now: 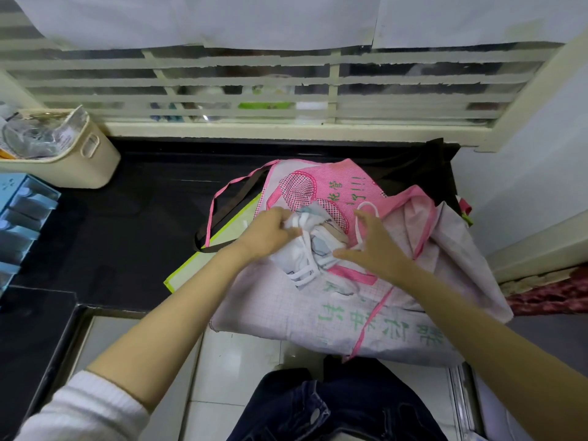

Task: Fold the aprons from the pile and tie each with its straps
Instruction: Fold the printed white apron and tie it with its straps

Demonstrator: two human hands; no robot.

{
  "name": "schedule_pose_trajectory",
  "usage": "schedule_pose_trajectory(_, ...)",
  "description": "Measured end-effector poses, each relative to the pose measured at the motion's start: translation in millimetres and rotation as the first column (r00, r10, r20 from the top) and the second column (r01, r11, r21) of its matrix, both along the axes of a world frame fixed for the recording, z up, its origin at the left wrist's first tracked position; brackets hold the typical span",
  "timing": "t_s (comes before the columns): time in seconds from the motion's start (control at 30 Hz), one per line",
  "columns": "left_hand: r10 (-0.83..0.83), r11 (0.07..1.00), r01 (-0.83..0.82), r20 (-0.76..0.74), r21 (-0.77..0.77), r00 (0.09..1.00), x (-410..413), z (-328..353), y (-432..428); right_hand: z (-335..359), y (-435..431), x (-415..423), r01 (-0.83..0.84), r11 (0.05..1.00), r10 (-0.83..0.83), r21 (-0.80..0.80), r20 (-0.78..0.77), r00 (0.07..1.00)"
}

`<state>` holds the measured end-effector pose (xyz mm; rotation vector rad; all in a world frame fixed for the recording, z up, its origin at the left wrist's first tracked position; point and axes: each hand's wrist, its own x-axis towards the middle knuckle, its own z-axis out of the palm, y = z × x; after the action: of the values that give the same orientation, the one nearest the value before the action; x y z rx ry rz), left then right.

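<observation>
- A black counter (pixel 143 218) runs under a striped window (pixel 254 90).
- A cream bin (pixel 79 167) sits on the counter at the far left, with clear plastic inside.
- A blue box (pixel 22 211) stands just below the bin.
- White paper (pixel 191 20) covers the window's top.
- Pale floor tiles (pixel 235 361) show at the bottom.
- A red cloth (pixel 553 294) lies at the right edge.

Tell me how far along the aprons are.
Done: no tied bundle is set aside in view. In hand: a white apron is folded small, left hand gripping it, right hand open beside it, its straps loose. Left: tying it, then the pink apron and gridded apron lying unfolded beneath.
</observation>
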<state>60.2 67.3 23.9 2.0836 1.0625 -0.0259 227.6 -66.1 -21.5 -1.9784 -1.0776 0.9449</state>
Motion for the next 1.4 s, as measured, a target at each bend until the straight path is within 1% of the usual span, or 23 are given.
schedule_pose_trajectory(0.07, 0.071, 0.997, -0.072, 0.037, 0.028, 0.997, -5, 0, 8, -3, -7, -7, 0.225, 0.956, -0.234, 0.189, 0.028, 0.972)
schedule_pose_trajectory(0.1, 0.097, 0.994, -0.098, 0.044, 0.039, 0.994, -7, 0, 11, -3, -10, -11, 0.277, 0.933, -0.290, 0.229, 0.028, 0.956)
schedule_pose_trajectory(0.13, 0.114, 0.992, -0.116, 0.050, 0.050, 0.992, -8, 1, 14, -1, -12, -15, 0.266, 0.938, -0.283, 0.222, 0.049, 0.958)
schedule_pose_trajectory(0.2, 0.124, 0.990, -0.128, 0.065, 0.060, 0.990, -8, 2, 17, -2, -15, -24, 0.113, 0.990, -0.122, 0.084, 0.115, 0.986)
schedule_pose_trajectory(0.23, 0.127, 0.990, -0.131, 0.077, 0.056, 0.989, -7, 2, 18, -3, -15, -28, 0.032, 0.999, -0.032, 0.003, 0.113, 0.993)
schedule_pose_trajectory(0.3, 0.130, 0.990, -0.135, 0.097, 0.048, 0.987, -5, 5, 17, -7, -13, -36, -0.052, 0.997, 0.051, -0.065, -0.023, 0.998)
schedule_pose_trajectory(0.37, 0.122, 0.990, -0.130, 0.127, 0.060, 0.984, -5, 6, 19, -9, -8, -40, -0.035, 0.998, 0.025, -0.047, -0.198, 0.980)
schedule_pose_trajectory(0.47, 0.085, 0.990, -0.105, 0.194, 0.098, 0.977, -8, 11, 23, -15, 0, -28, 0.189, 0.982, -0.182, -0.024, -0.404, 0.896)
schedule_pose_trajectory(0.57, -0.053, 0.980, 0.001, 0.255, 0.198, 0.966, -12, 16, 23, -16, 10, -9, 0.323, 0.945, -0.268, 0.048, -0.449, 0.852)
schedule_pose_trajectory(0.63, -0.166, 0.950, 0.078, 0.276, 0.302, 0.947, -14, 11, 17, -18, 13, -2, 0.332, 0.939, -0.276, 0.090, -0.380, 0.883)
schedule_pose_trajectory(0.67, -0.225, 0.925, 0.124, 0.255, 0.360, 0.940, -16, 6, 12, -23, 13, 0, 0.313, 0.946, -0.276, 0.081, -0.301, 0.913)
schedule_pose_trajectory(0.73, -0.333, 0.861, 0.239, 0.141, 0.449, 0.932, -23, -11, 1, -39, 10, 3, 0.239, 0.971, -0.237, -0.006, -0.163, 0.958)
schedule_pose_trajectory(0.8, -0.426, 0.784, 0.368, 0.003, 0.501, 0.905, -31, -31, -14, -56, 2, 2, 0.183, 0.973, -0.196, -0.142, -0.086, 0.977)
schedule_pose_trajectory(0.87, -0.508, 0.689, 0.465, -0.088, 0.556, 0.857, -37, -47, -27, -62, -8, 0, 0.277, 0.941, -0.275, -0.196, 0.038, 0.961)
schedule_pose_trajectory(0.93, -0.536, 0.646, 0.495, -0.116, 0.580, 0.836, -39, -54, -37, -53, -18, -1, 0.381, 0.920, -0.367, -0.093, 0.135, 0.920)
schedule_pose_trajectory(0.97, -0.548, 0.635, 0.506, -0.121, 0.583, 0.828, -39, -55, -40, -45, -21, -3, 0.359, 0.933, -0.355, 0.007, 0.168, 0.920)
schedule_pose_trajectory(1.0, -0.562, 0.628, 0.519, -0.124, 0.579, 0.818, -39, -55, -42, -39, -20, -4, 0.289, 0.953, -0.302, 0.093, 0.190, 0.934)
schedule_pose_trajectory(1.03, -0.574, 0.621, 0.534, -0.132, 0.573, 0.808, -40, -55, -43, -34, -17, -5, 0.173, 0.976, -0.198, 0.133, 0.205, 0.959)
schedule_pose_trajectory(1.07, -0.584, 0.609, 0.551, -0.147, 0.570, 0.798, -41, -55, -44, -32, -14, -7, 0.029, 0.992, -0.055, 0.125, 0.215, 0.975)
schedule_pose_trajectory(1.13, -0.599, 0.576, 0.584, -0.191, 0.572, 0.778, -44, -55, -46, -34, -5, -12, -0.252, 0.968, 0.244, 0.014, 0.197, 0.950)
schedule_pose_trajectory(1.2, -0.607, 0.551, 0.620, -0.241, 0.558, 0.757, -47, -55, -49, -41, 1, -15, -0.411, 0.901, 0.432, -0.141, 0.204, 0.878)
schedule_pose_trajectory(1.3, -0.624, 0.540, 0.648, -0.261, 0.537, 0.736, -55, -62, -53, -50, 5, -15, -0.435, 0.818, 0.550, -0.376, 0.290, 0.783)
schedule_pose_trajectory(1.4, -0.633, 0.534, 0.681, -0.297, 0.501, 0.715, -63, -68, -59, -55, 4, -15, -0.408, 0.782, 0.599, -0.472, 0.386, 0.702)
